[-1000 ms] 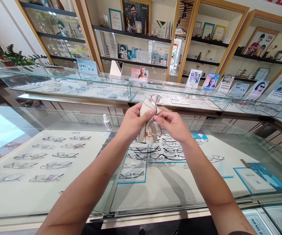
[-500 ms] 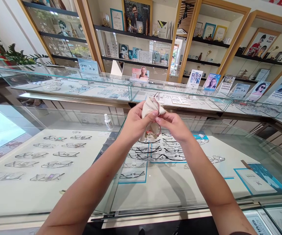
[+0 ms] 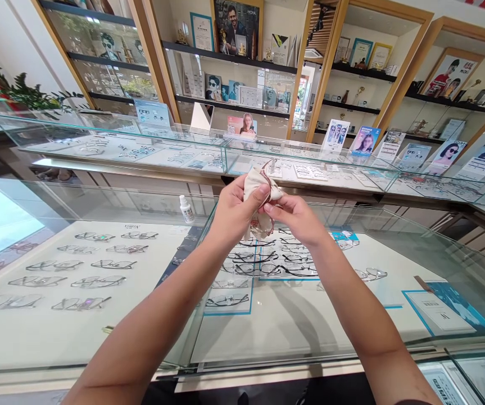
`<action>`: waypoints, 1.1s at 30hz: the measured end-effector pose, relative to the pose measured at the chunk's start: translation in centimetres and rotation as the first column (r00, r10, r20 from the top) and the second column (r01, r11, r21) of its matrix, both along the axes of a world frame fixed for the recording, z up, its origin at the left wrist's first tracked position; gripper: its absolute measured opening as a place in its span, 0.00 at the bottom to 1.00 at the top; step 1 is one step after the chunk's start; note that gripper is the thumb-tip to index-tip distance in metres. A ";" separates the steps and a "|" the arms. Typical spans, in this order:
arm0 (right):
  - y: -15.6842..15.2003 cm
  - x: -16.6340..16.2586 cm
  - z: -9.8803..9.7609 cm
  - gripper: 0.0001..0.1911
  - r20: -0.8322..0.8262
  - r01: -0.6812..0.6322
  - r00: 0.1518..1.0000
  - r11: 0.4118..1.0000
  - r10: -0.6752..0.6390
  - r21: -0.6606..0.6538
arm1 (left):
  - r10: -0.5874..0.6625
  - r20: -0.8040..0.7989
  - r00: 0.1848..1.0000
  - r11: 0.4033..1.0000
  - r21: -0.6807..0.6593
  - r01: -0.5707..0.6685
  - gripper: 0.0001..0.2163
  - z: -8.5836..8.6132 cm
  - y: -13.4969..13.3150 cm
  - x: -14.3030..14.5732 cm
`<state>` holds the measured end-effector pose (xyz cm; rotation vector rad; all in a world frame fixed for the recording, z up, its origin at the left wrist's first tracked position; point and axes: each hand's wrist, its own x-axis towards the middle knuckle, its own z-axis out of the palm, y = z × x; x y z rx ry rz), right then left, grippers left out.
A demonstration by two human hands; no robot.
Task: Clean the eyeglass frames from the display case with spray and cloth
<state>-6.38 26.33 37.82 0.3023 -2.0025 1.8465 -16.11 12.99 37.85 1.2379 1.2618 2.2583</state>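
Observation:
Above the glass showcase, a cream cloth (image 3: 254,184) with a dark red edge and some red print is bunched up between my hands. My left hand (image 3: 234,211) wraps round it from the left, the thumb pressed on top of the folds. From the right, my right hand (image 3: 295,216) pinches its lower right part between thumb and fingers. Whether the folds enclose something, I cannot tell. Just left of my hands a small white bottle (image 3: 186,209) stands upright on the glass.
Several eyeglasses (image 3: 99,281) lie in rows inside the near glass showcase (image 3: 242,368), with more black-framed eyeglasses (image 3: 259,270) below my hands. A second glass counter (image 3: 225,160) runs across behind, topped with advertising cards (image 3: 335,135). Shelves (image 3: 229,56) line the back wall.
My left thumb has shifted slightly up over the cloth, and its folds and red edge lie differently. My right fingers have moved slightly left. Both hands keep hold of it.

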 end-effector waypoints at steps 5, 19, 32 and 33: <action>0.0 -0.1 -0.1 0.22 -0.001 0.023 1.000 0.999 -0.023 0.043 | 0.022 0.009 1.000 1.000 0.011 -0.022 0.18 -0.1 0.1 0.0; 0.2 0.1 -0.1 0.17 0.010 0.029 1.000 0.999 -0.029 0.041 | 0.034 0.013 0.999 0.999 -0.030 -0.034 0.22 0.3 0.0 -0.1; 0.5 0.5 0.5 0.21 0.118 0.026 0.993 0.974 0.001 -0.227 | -0.259 -0.015 0.966 0.956 -0.145 0.254 0.19 1.9 -2.4 -1.4; 0.4 0.5 0.5 0.22 0.123 0.029 0.992 0.973 -0.001 -0.230 | -0.265 -0.013 0.964 0.954 -0.150 0.260 0.20 1.9 -2.4 -1.3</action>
